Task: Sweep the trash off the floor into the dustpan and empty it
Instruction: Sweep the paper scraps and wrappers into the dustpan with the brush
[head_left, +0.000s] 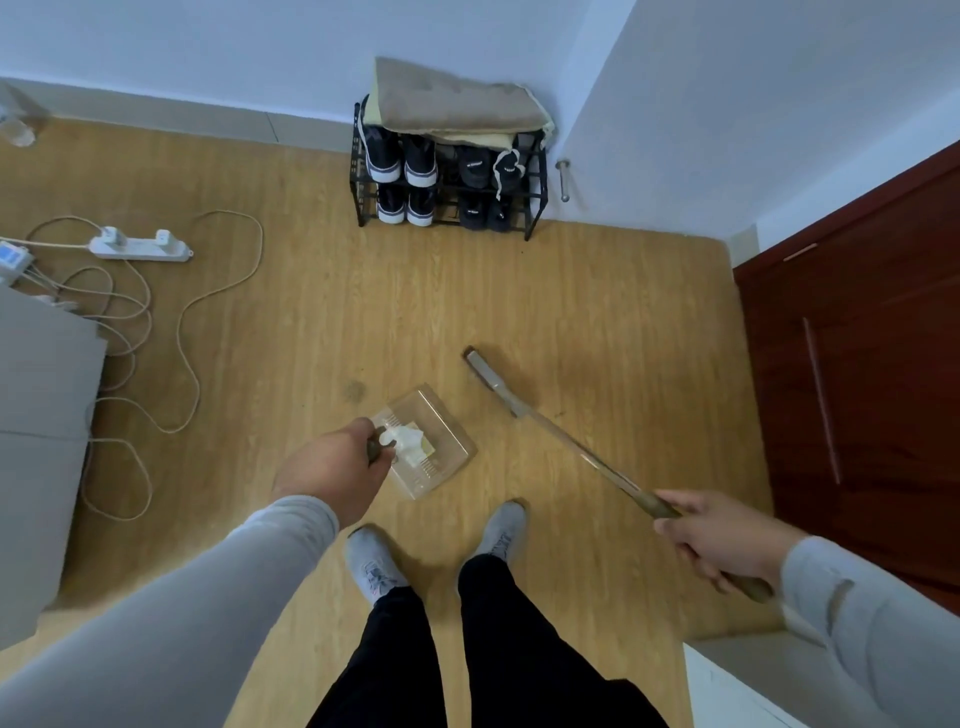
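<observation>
Wood-look floor (363, 322) w/ white walls and a dark red door (857, 364) on the right. Left hand (332, 467) reaches down and fwd, arm in a grey sleeve, fingers curled round the dark handle of the dustpan (441, 441). Dustpan is see-thru plastic, flat and boxy, just past the fingers, near the grey shoes (498, 530). White crumpled trash (408, 441) sits in it, close to the thumb. Right hand (722, 540) is out to the side, gripping the brown end of the broom (566, 441). Its long thin stick slants down to a narrow head on the floor, beside the dustpan, not touching it.
</observation>
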